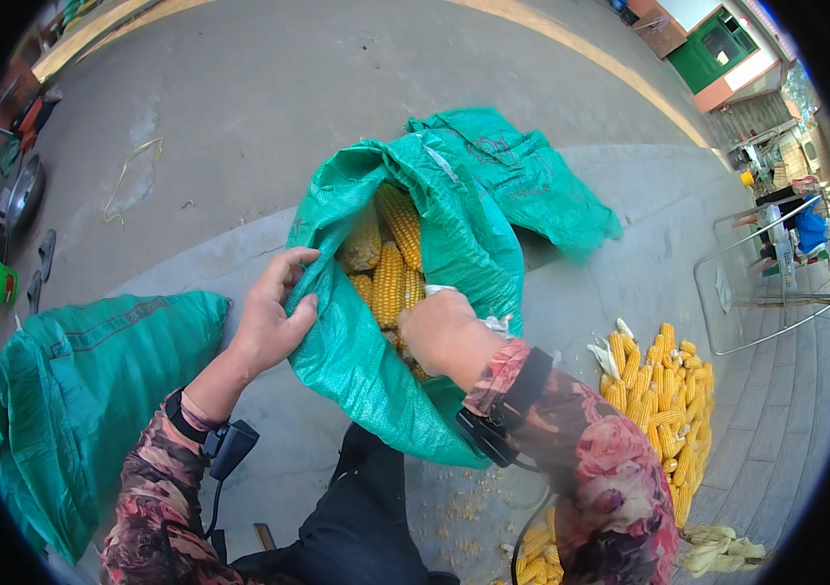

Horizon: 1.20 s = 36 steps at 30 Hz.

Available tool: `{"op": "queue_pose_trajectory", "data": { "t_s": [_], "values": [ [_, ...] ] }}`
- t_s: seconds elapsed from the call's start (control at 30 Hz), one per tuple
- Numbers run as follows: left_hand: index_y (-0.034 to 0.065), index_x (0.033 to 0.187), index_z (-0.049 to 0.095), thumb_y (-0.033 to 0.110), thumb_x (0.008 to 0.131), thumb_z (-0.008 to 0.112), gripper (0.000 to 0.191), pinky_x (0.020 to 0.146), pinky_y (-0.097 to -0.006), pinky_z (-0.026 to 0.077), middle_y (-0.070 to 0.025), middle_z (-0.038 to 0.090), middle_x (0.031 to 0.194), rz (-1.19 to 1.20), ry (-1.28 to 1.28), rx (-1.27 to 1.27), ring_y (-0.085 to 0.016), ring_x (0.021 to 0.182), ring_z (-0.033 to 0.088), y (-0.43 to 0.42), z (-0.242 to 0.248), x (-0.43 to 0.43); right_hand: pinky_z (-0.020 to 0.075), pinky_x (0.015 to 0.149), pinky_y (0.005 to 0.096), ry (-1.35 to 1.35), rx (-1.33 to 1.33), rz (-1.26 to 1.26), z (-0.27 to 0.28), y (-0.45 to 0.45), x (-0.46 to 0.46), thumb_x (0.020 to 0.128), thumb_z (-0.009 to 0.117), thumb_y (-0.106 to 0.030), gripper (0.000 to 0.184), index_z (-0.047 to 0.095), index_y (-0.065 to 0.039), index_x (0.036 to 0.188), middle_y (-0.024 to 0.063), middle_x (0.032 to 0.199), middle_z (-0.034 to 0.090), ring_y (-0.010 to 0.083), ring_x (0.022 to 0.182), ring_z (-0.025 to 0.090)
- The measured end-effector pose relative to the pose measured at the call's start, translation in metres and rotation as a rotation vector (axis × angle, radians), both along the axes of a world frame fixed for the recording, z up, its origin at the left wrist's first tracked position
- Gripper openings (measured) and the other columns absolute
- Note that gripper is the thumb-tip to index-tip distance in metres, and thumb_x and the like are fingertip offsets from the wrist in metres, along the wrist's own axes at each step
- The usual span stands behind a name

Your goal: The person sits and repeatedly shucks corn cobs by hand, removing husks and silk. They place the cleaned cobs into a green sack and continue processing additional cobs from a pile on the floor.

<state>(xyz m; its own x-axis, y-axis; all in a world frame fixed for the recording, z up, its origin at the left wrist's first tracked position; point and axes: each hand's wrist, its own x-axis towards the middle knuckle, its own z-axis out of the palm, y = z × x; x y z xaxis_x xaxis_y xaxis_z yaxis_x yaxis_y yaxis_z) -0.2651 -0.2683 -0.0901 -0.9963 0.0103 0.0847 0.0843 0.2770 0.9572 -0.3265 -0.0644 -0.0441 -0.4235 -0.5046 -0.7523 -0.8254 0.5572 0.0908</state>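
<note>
A green woven plastic sack point(356, 365) stands with its mouth spread wide in front of me, and husked yellow corn cobs point(389, 285) lie inside. My left hand point(276, 311) grips the near left rim of the sack between thumb and fingers. Inside the mouth, over the cobs, is my right hand point(444, 329), with its fingers curled and turned away from view. Something whitish shows at its knuckles; whether the hand holds a cob cannot be seen.
A second green sack point(115, 365), bulging, is at the left. Heaped corn cobs point(663, 402) lie at the right beside dry husks point(722, 548). Another green woven sheet or sack point(524, 175) lies behind. A metal-framed chair point(766, 285) stands at the right, and slippers point(46, 252) lie at the far left.
</note>
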Motion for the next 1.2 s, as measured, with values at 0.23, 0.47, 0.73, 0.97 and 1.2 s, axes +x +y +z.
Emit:
{"op": "queue_pose_trajectory", "data": {
  "t_s": [0.23, 0.47, 0.73, 0.97, 1.2],
  "values": [
    [0.0049, 0.106, 0.059, -0.009, 0.074, 0.052, 0.035, 0.071, -0.0275, 0.043, -0.0095, 0.049, 0.087, -0.001, 0.167, -0.114, -0.02, 0.076, 0.05, -0.006, 0.009, -0.004, 0.0513, 0.074, 0.0457, 0.461, -0.069, -0.811, 0.051, 0.159, -0.078, 0.072, 0.065, -0.033, 0.057, 0.051, -0.003, 0.119, 0.0194, 0.091, 0.066, 0.0346, 0.081, 0.065],
    [0.0122, 0.095, 0.066, -0.002, 0.067, 0.063, 0.032, 0.091, -0.0488, 0.04, -0.0167, 0.044, 0.132, -0.07, 0.544, -0.768, -0.039, 0.118, 0.043, 0.015, 0.052, -0.015, 0.0498, 0.055, 0.0379, 0.619, -0.549, -0.196, 0.088, 0.121, 0.032, 0.079, 0.053, -0.014, 0.039, 0.055, -0.007, 0.117, 0.0136, 0.084, 0.062, 0.0281, 0.066, 0.063],
    [0.0071, 0.11, 0.06, 0.019, 0.073, 0.068, 0.039, 0.091, -0.0438, 0.043, -0.0133, 0.039, 0.138, -0.084, 0.222, -1.082, -0.033, 0.119, 0.044, 0.033, 0.059, -0.106, 0.0513, 0.058, 0.0343, 0.263, -0.474, -0.222, 0.066, 0.128, 0.135, 0.078, 0.056, -0.011, 0.034, 0.058, -0.002, 0.111, 0.0125, 0.089, 0.063, 0.0258, 0.068, 0.063],
    [0.0014, 0.104, 0.059, 0.009, 0.077, 0.066, 0.028, 0.09, -0.0404, 0.044, -0.0147, 0.051, 0.125, -0.279, 0.496, -0.577, -0.031, 0.113, 0.05, 0.071, 0.124, -0.025, 0.0497, 0.075, 0.0295, 0.301, -1.092, -1.532, 0.094, 0.232, 0.26, 0.09, 0.053, -0.014, 0.028, 0.055, 0.001, 0.114, 0.0085, 0.101, 0.064, 0.0151, 0.086, 0.061],
    [-0.0004, 0.104, 0.059, 0.008, 0.083, 0.063, 0.022, 0.082, -0.0309, 0.047, -0.01, 0.057, 0.109, -0.93, 0.301, -0.181, -0.018, 0.097, 0.057, 0.162, 0.197, 0.07, 0.048, 0.088, 0.0347, 0.225, -2.167, -2.271, 0.082, 0.25, 0.392, 0.097, 0.045, -0.028, 0.037, 0.052, 0.001, 0.118, 0.011, 0.111, 0.062, 0.0221, 0.098, 0.061]
  ]
}}
